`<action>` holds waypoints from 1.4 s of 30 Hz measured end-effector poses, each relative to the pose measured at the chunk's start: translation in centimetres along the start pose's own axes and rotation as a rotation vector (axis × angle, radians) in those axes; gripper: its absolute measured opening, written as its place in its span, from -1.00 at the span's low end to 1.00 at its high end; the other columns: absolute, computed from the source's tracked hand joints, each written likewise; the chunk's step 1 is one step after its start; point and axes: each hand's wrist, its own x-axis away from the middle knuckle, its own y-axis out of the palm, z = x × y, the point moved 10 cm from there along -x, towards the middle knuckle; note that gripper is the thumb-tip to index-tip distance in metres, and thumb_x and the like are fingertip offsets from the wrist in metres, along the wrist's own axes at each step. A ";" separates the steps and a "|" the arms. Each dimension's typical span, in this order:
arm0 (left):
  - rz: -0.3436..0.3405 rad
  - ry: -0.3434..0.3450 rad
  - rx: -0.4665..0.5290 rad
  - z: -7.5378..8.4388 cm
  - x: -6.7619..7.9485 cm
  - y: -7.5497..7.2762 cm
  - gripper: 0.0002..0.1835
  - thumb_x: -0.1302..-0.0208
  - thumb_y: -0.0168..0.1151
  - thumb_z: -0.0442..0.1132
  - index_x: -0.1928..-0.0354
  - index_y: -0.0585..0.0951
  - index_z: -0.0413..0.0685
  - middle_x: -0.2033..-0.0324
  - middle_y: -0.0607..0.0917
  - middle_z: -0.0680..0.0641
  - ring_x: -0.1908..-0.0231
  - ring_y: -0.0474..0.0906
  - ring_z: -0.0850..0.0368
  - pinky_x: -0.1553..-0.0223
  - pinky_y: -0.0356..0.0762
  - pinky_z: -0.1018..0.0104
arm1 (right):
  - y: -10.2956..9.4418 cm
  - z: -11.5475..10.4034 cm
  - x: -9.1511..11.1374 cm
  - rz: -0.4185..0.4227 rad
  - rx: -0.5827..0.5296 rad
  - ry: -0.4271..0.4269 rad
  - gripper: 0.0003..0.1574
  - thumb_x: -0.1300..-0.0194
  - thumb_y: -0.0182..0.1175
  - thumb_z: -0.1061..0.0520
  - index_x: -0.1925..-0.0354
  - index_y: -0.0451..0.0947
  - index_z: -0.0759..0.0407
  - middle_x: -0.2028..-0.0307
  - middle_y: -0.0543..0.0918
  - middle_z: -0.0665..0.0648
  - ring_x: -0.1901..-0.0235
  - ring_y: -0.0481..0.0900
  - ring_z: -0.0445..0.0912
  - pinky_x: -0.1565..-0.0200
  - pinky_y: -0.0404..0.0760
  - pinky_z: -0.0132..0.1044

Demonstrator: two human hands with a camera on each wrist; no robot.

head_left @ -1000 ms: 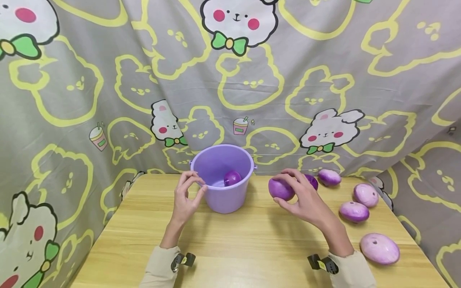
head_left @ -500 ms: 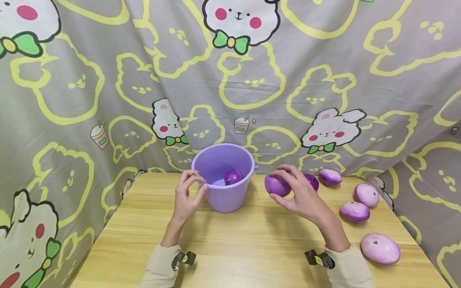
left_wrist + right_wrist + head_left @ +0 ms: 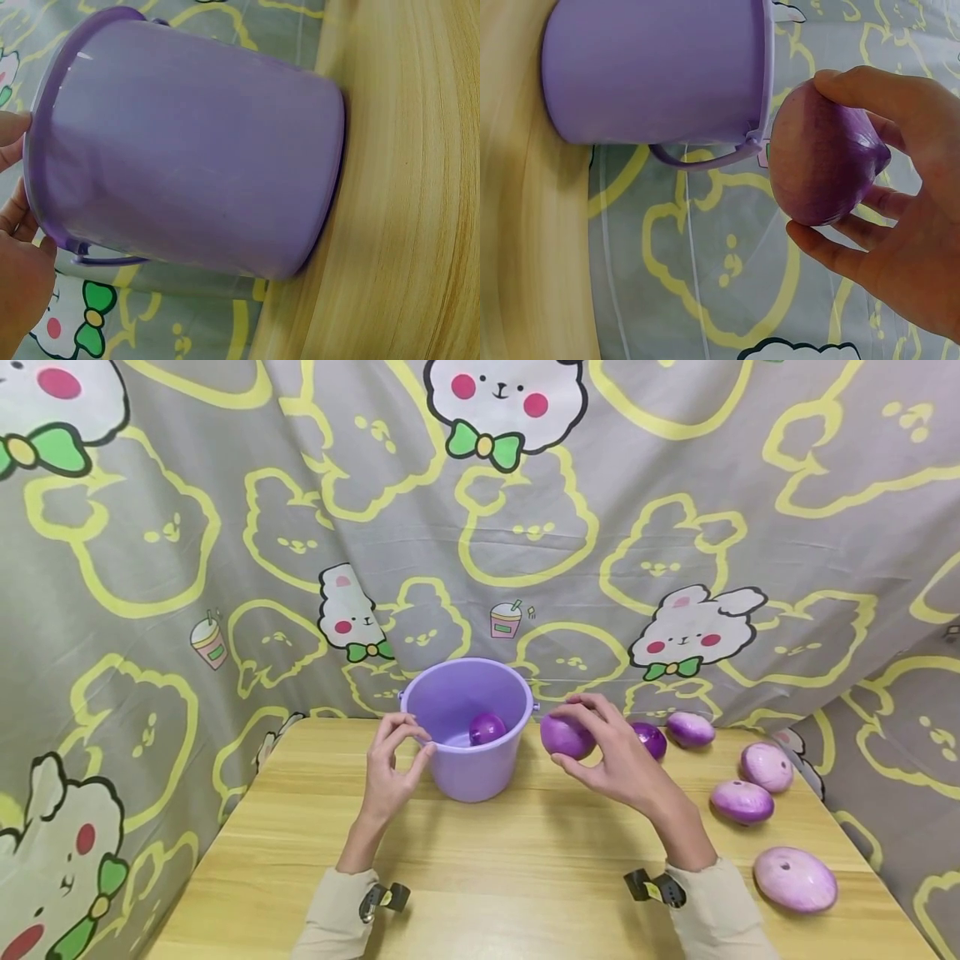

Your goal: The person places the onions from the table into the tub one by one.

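Note:
A lilac plastic bucket [image 3: 474,777] stands at the back of the wooden table. My left hand [image 3: 388,777] pinches its near-left rim between thumb and fingers, as the left wrist view also shows on the bucket [image 3: 195,150]. Inside the bucket lies a dark purple onion [image 3: 487,728]. To the right of the bucket, my right hand [image 3: 626,764] holds another purple onion [image 3: 566,737] up off the table. In the right wrist view, thumb and fingertips grip this onion [image 3: 817,157] around its sides, its pointed end toward the palm, close to the bucket's rim.
A dark purple onion [image 3: 649,741] sits partly behind the right hand. Further right lie several purple-and-white rounded vegetables, among them one at the back [image 3: 691,729] and one at the front [image 3: 795,879]. A patterned curtain [image 3: 532,552] hangs right behind the table [image 3: 465,877].
My right hand has moved left and slightly up with the onion, nearer the bucket. My left hand stays at the rim. The whole head view has shifted slightly.

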 end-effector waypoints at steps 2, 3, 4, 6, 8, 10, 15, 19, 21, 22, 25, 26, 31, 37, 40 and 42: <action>-0.001 -0.005 0.000 0.0 0.0 0.1 -0.80 -0.10 0.40 -0.62 0.26 0.69 -0.26 0.10 0.53 -0.35 -0.10 0.41 -0.07 -0.39 0.31 0.16 | 0.0 -0.1 -0.2 0.000 -0.008 -0.001 -0.35 -0.17 0.53 0.01 -0.21 0.57 -0.09 -0.26 0.44 0.13 -0.16 0.49 0.12 -0.03 0.65 0.14; -0.001 -0.005 -0.002 0.0 0.0 0.1 -0.80 -0.10 0.40 -0.62 0.27 0.69 -0.26 0.10 0.53 -0.36 -0.10 0.41 -0.07 -0.38 0.31 0.17 | 0.0 -0.2 -0.4 0.000 -0.013 -0.003 -0.35 -0.17 0.53 0.01 -0.21 0.57 -0.08 -0.26 0.43 0.13 -0.17 0.48 0.12 -0.04 0.65 0.14; -0.001 -0.006 -0.002 -0.1 0.0 0.0 -0.80 -0.10 0.40 -0.62 0.27 0.69 -0.26 0.11 0.53 -0.35 -0.10 0.42 -0.07 -0.38 0.32 0.17 | 0.0 -0.2 -0.5 -0.002 -0.015 -0.004 -0.35 -0.17 0.53 0.00 -0.22 0.57 -0.08 -0.26 0.43 0.13 -0.17 0.47 0.12 -0.03 0.64 0.14; 0.000 -0.006 -0.002 -0.1 0.1 0.0 -0.80 -0.09 0.40 -0.62 0.27 0.69 -0.26 0.11 0.53 -0.34 -0.10 0.42 -0.08 -0.38 0.32 0.17 | 0.1 -0.4 -0.6 -0.007 -0.020 -0.007 -0.35 -0.17 0.53 0.00 -0.22 0.57 -0.08 -0.26 0.43 0.13 -0.17 0.47 0.11 -0.04 0.64 0.12; 0.000 -0.002 0.000 0.0 0.1 0.0 -0.79 -0.09 0.40 -0.63 0.27 0.68 -0.26 0.12 0.53 -0.34 -0.10 0.42 -0.09 -0.38 0.32 0.15 | 0.1 -0.5 -0.8 -0.010 -0.024 -0.013 -0.35 -0.18 0.52 0.00 -0.22 0.57 -0.07 -0.27 0.43 0.13 -0.18 0.47 0.10 -0.05 0.63 0.12; -0.001 -0.001 0.002 0.1 0.0 0.0 -0.79 -0.09 0.40 -0.63 0.27 0.68 -0.25 0.12 0.53 -0.31 -0.11 0.42 -0.09 -0.38 0.32 0.14 | 0.1 -0.6 -0.9 -0.009 -0.024 -0.020 -0.35 -0.18 0.52 0.00 -0.22 0.57 -0.07 -0.27 0.44 0.13 -0.18 0.47 0.10 -0.06 0.62 0.12; -0.003 0.003 -0.002 0.2 0.0 -0.1 -0.80 -0.11 0.40 -0.61 0.26 0.69 -0.26 0.12 0.53 -0.29 -0.11 0.43 -0.10 -0.37 0.34 0.14 | 0.2 -1.0 -1.4 -0.008 -0.014 -0.023 -0.35 -0.18 0.52 -0.01 -0.22 0.57 -0.09 -0.28 0.44 0.14 -0.21 0.45 0.09 -0.07 0.62 0.14; 0.002 0.001 -0.001 0.0 0.0 -0.2 -0.81 -0.11 0.40 -0.60 0.26 0.69 -0.26 0.13 0.53 -0.31 -0.10 0.43 -0.09 -0.37 0.35 0.15 | 0.4 -1.3 -1.9 -0.017 -0.011 -0.019 -0.35 -0.18 0.52 -0.02 -0.22 0.57 -0.10 -0.29 0.43 0.14 -0.22 0.44 0.08 -0.08 0.62 0.12; 0.004 0.001 -0.001 0.0 0.1 -0.2 -0.81 -0.11 0.40 -0.61 0.26 0.69 -0.27 0.13 0.54 -0.30 -0.10 0.43 -0.09 -0.36 0.35 0.16 | 0.5 -1.4 -2.2 -0.020 -0.018 -0.023 -0.35 -0.18 0.52 -0.01 -0.22 0.57 -0.09 -0.29 0.43 0.15 -0.21 0.46 0.09 -0.07 0.63 0.11; 0.004 0.000 -0.002 -0.1 0.1 -0.2 -0.81 -0.10 0.40 -0.61 0.26 0.69 -0.27 0.13 0.54 -0.29 -0.10 0.43 -0.08 -0.36 0.35 0.16 | 0.5 -1.5 -2.4 -0.020 -0.021 -0.025 -0.35 -0.18 0.52 0.00 -0.22 0.57 -0.08 -0.29 0.43 0.15 -0.20 0.46 0.08 -0.07 0.64 0.09; 0.004 0.000 -0.006 -0.1 0.1 -0.1 -0.79 -0.08 0.40 -0.65 0.27 0.68 -0.29 0.13 0.54 -0.29 -0.10 0.43 -0.07 -0.36 0.36 0.18 | 0.6 -1.8 -2.8 -0.017 -0.031 -0.037 -0.35 -0.17 0.52 0.01 -0.22 0.57 -0.06 -0.28 0.43 0.15 -0.19 0.48 0.08 -0.08 0.64 0.07; 0.004 0.000 -0.009 -0.1 0.0 -0.1 -0.78 -0.07 0.39 -0.66 0.27 0.68 -0.30 0.13 0.53 -0.30 -0.09 0.43 -0.07 -0.35 0.36 0.19 | 0.6 -1.8 -2.9 -0.016 -0.033 -0.041 -0.35 -0.17 0.52 0.02 -0.22 0.57 -0.06 -0.28 0.43 0.15 -0.19 0.48 0.07 -0.08 0.64 0.06; 0.010 0.008 -0.013 0.2 -0.1 0.0 -0.76 -0.01 0.36 -0.73 0.29 0.65 -0.38 0.15 0.51 -0.39 -0.07 0.42 -0.09 -0.34 0.37 0.20 | 0.8 -2.2 -3.5 -0.014 -0.026 -0.063 -0.36 -0.16 0.51 0.03 -0.21 0.57 -0.06 -0.27 0.43 0.15 -0.18 0.49 0.08 -0.08 0.65 0.05; 0.006 0.002 -0.015 0.2 -0.1 0.2 -0.77 -0.02 0.36 -0.72 0.30 0.65 -0.38 0.15 0.51 -0.38 -0.07 0.42 -0.09 -0.35 0.36 0.19 | 1.0 -2.7 -4.2 -0.007 -0.034 -0.094 -0.35 -0.14 0.52 0.07 -0.20 0.57 -0.02 -0.25 0.44 0.21 -0.16 0.50 0.10 -0.07 0.65 0.07; 0.001 -0.001 -0.011 0.2 -0.1 0.1 -0.78 -0.07 0.38 -0.67 0.28 0.67 -0.31 0.13 0.53 -0.31 -0.09 0.43 -0.07 -0.35 0.35 0.18 | 1.3 -2.8 -4.6 -0.008 -0.048 -0.095 -0.33 -0.14 0.53 0.07 -0.21 0.57 -0.01 -0.25 0.44 0.21 -0.15 0.51 0.11 -0.09 0.65 0.06; -0.001 -0.001 -0.005 0.1 -0.1 0.1 -0.80 -0.09 0.39 -0.63 0.27 0.68 -0.28 0.13 0.53 -0.29 -0.09 0.43 -0.07 -0.36 0.35 0.17 | 1.6 -2.8 -4.9 -0.010 -0.061 -0.096 -0.33 -0.14 0.53 0.07 -0.22 0.57 0.00 -0.25 0.44 0.21 -0.16 0.51 0.11 -0.10 0.65 0.05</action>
